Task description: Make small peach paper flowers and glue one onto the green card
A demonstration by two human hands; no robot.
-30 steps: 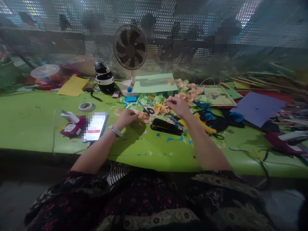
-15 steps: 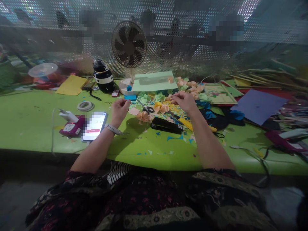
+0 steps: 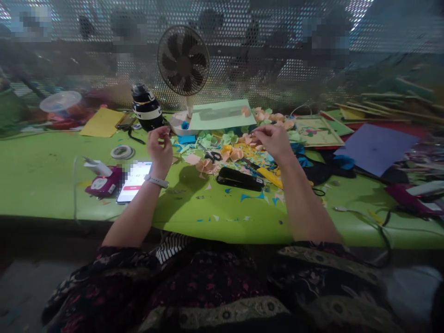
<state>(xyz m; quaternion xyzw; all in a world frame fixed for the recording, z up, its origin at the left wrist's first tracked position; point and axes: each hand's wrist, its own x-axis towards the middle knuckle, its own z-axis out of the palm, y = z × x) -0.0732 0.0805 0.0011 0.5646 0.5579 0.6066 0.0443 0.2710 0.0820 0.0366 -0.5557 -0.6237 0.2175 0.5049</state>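
My left hand (image 3: 158, 149) is raised above the green table (image 3: 41, 175), fingers curled in a pinch on something I cannot make out; a watch sits on its wrist. My right hand (image 3: 274, 140) hovers over a heap of orange, yellow and green paper pieces (image 3: 239, 150), fingertips pinched on a small paper bit. Folded orange paper (image 3: 205, 166) lies between the hands, next to scissors (image 3: 212, 156) and a black stapler (image 3: 239, 179).
A phone (image 3: 133, 181) and a pink device (image 3: 102, 183) lie left of my arm, with a tape roll (image 3: 122, 151) behind. A small fan (image 3: 183, 62), a black bottle (image 3: 145, 108), coloured paper sheets (image 3: 374, 147) and cables crowd the back and right.
My left hand has lifted off the orange paper and moved up and left. My right hand has shifted slightly right and further back over the paper heap.
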